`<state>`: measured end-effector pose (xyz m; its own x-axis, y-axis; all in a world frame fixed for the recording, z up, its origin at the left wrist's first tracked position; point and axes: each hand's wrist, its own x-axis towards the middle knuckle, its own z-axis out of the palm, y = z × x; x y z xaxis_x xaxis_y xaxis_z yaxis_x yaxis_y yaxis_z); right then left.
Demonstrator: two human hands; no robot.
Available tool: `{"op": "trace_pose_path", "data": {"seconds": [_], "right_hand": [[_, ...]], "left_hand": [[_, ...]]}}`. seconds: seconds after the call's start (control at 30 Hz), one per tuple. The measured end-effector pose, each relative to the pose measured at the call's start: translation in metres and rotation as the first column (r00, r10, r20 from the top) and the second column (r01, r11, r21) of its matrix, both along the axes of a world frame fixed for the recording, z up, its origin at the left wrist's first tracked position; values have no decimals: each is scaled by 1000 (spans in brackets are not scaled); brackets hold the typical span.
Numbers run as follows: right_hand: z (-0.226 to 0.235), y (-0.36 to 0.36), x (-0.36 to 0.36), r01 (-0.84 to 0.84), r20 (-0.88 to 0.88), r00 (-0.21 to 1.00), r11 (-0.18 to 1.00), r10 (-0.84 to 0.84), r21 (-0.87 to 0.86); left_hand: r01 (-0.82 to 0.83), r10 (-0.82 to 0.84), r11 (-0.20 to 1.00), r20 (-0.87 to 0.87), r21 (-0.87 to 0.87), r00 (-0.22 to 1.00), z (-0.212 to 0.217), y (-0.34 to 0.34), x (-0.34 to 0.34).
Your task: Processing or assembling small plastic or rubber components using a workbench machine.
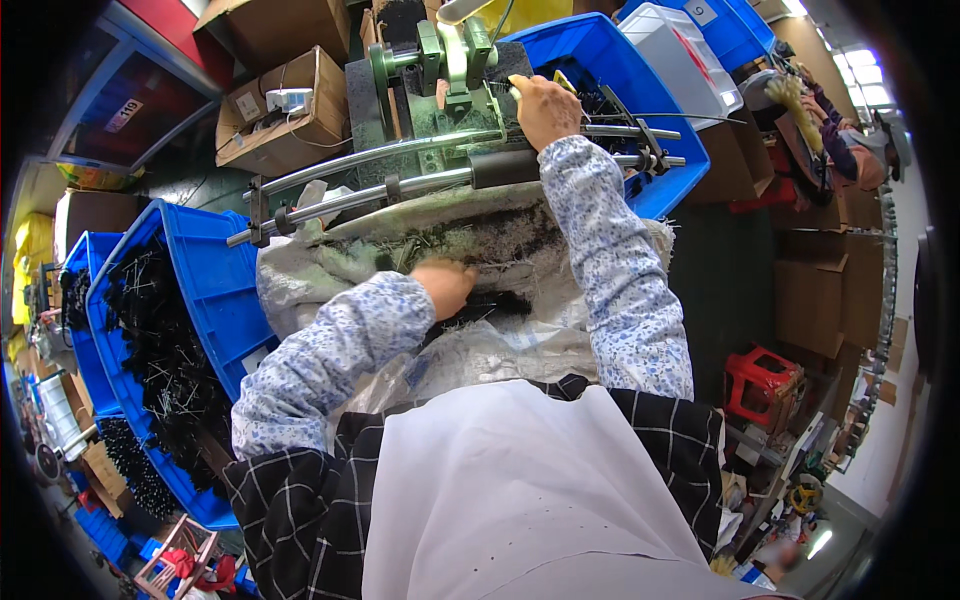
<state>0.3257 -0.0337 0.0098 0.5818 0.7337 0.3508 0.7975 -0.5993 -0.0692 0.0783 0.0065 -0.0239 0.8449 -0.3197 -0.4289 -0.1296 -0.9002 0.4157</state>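
My right hand (547, 108) is at the right side of a dark metal machine (430, 110), fingers curled and pressed together beside its wheel. Something yellow covers a fingertip; whatever the fingers hold is too small to make out. Lower and to the left, my left hand (445, 288) hovers over or rests on a dirty whitish woven sack (370, 240) spread across my lap. Motion blurs its fingers, so its grip does not show. Black bristles (500, 303) and thin wire brushes lie on the sack close to it. Two metal rods (370, 190) cross between the machine and me.
A blue bin (205, 270) heaped with black wire brushes (165, 350) stands at my left. Behind my right hand is another blue bin (670, 170). Cardboard boxes (285, 110) sit beyond the machine. At far right, another person (850, 150) works; a red stool (760, 385) stands nearer.
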Motion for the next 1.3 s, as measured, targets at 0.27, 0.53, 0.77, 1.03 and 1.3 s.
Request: {"op": "trace_pose_path", "data": {"seconds": [0.27,0.53,0.77,1.03,1.3], "right_hand": [[-14,10,13,-67,-9,998,998,67,-1],[-5,3,15,7,51,999,998,-4,-59],[-18,-4,13,4,8,1000,993,-5,115],[-17,39,-32,-11,46,999,995,7,96],[-14,7,-2,13,-30,999,999,-12,40]], "left_hand": [[33,-26,999,-276,19,961,-8,-15,-1],[50,-56,995,-70,-88,996,4,0,-8],[-63,80,830,6,-554,997,45,20,-13],[-84,-13,726,-135,-682,991,60,2,-6],[-184,254,765,27,-618,967,56,18,-17]]}}
